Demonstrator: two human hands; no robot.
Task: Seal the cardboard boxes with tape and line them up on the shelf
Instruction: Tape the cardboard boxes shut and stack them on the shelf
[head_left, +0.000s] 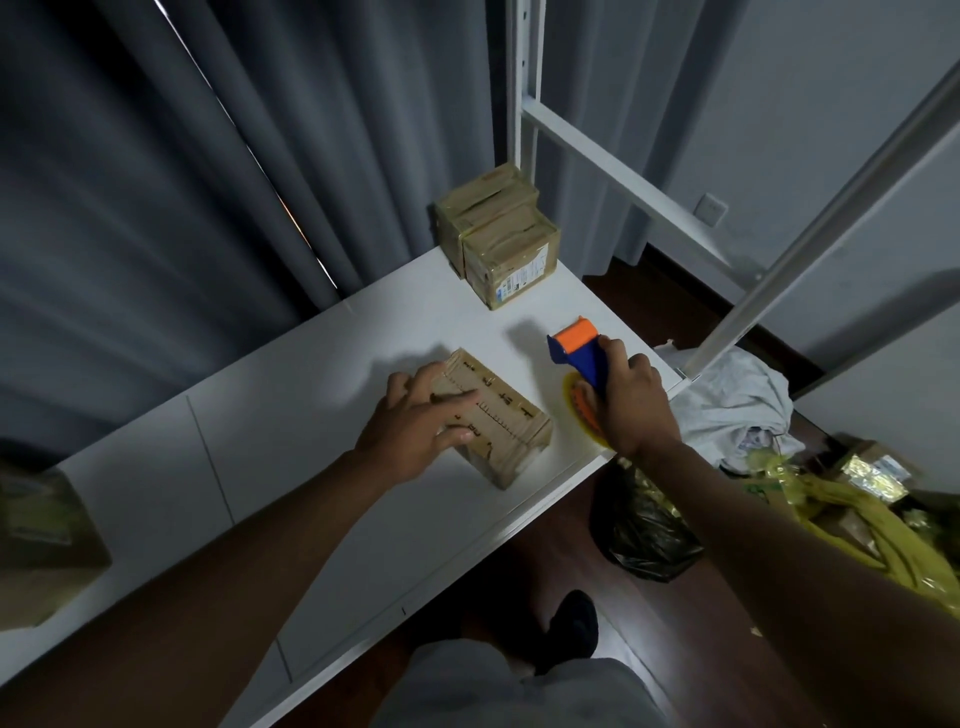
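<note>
A small cardboard box (511, 423) with dark printed marks lies on the white shelf board (291, 415). My left hand (415, 421) rests flat on its top, fingers spread. To the right, my right hand (631, 402) grips the handle of a blue and orange tape dispenser (576, 351) with a yellow tape roll, which sits on the board near its right edge. Taped cardboard boxes (498, 234) stand in a tight row at the shelf's far corner.
White shelf posts (524, 83) and a diagonal brace rise at the back right. Grey curtains hang behind. On the floor to the right lie a black bag (644, 530), white cloth (737, 405) and yellow bags. Another box (47, 530) sits at the left edge.
</note>
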